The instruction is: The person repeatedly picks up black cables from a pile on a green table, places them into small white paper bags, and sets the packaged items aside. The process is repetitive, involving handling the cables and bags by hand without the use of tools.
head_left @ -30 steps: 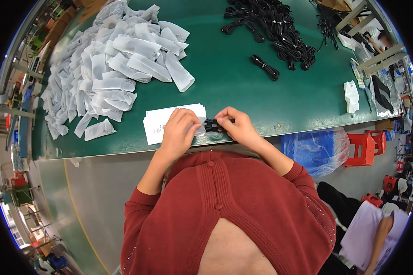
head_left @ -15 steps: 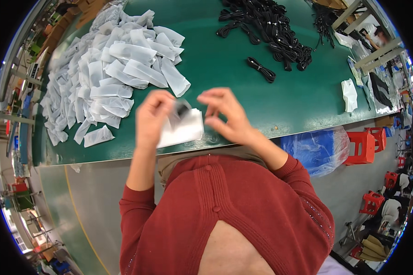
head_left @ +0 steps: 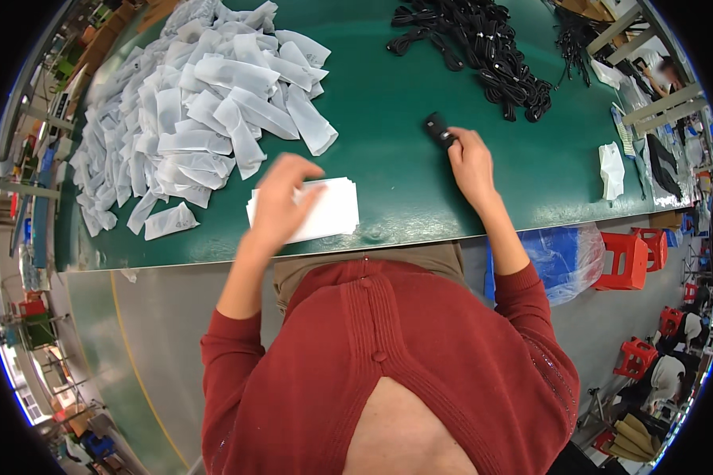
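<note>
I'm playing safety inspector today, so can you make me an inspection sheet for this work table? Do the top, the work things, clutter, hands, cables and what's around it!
Surface: green tabletop, shiny near the front edge.
Job's things: white pouches heaped at left; flat white stack near the front edge.
Clutter: crumpled white piece toward the right end.
Left hand: blurred at the stack, thumb and fingers apart; whether it touches is unclear.
Right hand: grasps the near end of a black cable bundle.
Cables: black coiled cables piled at the back; more dark strands right of them.
Surroundings: red stools and a plastic-covered blue object at right.
</note>
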Demonstrator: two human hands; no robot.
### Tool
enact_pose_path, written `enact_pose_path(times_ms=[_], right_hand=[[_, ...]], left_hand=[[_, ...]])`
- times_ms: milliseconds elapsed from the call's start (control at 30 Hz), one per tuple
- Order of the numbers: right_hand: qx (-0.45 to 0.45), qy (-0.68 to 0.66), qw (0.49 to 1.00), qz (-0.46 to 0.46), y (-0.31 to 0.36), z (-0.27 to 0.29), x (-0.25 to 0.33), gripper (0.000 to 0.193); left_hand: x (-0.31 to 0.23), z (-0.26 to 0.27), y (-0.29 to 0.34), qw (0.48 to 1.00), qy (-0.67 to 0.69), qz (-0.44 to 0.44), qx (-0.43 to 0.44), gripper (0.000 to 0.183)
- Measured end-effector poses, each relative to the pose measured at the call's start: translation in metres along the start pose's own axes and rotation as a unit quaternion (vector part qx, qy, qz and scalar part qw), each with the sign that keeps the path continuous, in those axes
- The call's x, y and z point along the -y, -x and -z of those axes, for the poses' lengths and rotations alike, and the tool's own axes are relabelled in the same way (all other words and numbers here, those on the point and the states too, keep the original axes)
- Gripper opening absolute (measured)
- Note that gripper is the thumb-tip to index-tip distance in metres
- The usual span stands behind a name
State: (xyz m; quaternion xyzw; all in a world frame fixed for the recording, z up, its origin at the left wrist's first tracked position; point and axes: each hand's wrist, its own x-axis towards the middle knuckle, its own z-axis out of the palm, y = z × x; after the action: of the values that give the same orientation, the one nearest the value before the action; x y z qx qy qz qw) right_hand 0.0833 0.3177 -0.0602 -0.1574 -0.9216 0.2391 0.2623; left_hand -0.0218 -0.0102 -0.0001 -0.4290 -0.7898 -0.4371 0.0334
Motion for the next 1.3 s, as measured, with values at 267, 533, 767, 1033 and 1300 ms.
enact_pose_path(times_ms=[267,533,767,1033,1300], right_hand=[[0.153,-0.274,0.948,0.059,0.041,0.006,0.087,0.033],[0.158,-0.130,0.942,0.265,0.052,0.014,0.098,0.035],[0.268,-0.190,0.919,0.218,0.040,0.011,0.088,0.031],[0.481,-0.522,0.640,-0.294,0.040,0.001,0.088,0.029],[0.264,-0.331,0.899,0.114,0.058,0.004,0.108,0.028]], left_hand=[[0.004,-0.047,0.039,0.998,-0.019,0.049,0.031,0.012],[-0.001,-0.044,0.039,0.974,0.137,0.179,-0.016,0.005],[-0.010,-0.039,0.036,0.984,0.148,0.095,0.011,0.006],[-0.021,-0.030,0.031,0.994,0.106,0.000,0.028,0.008],[-0.032,-0.027,0.019,0.998,0.059,-0.018,0.006,0.009]])
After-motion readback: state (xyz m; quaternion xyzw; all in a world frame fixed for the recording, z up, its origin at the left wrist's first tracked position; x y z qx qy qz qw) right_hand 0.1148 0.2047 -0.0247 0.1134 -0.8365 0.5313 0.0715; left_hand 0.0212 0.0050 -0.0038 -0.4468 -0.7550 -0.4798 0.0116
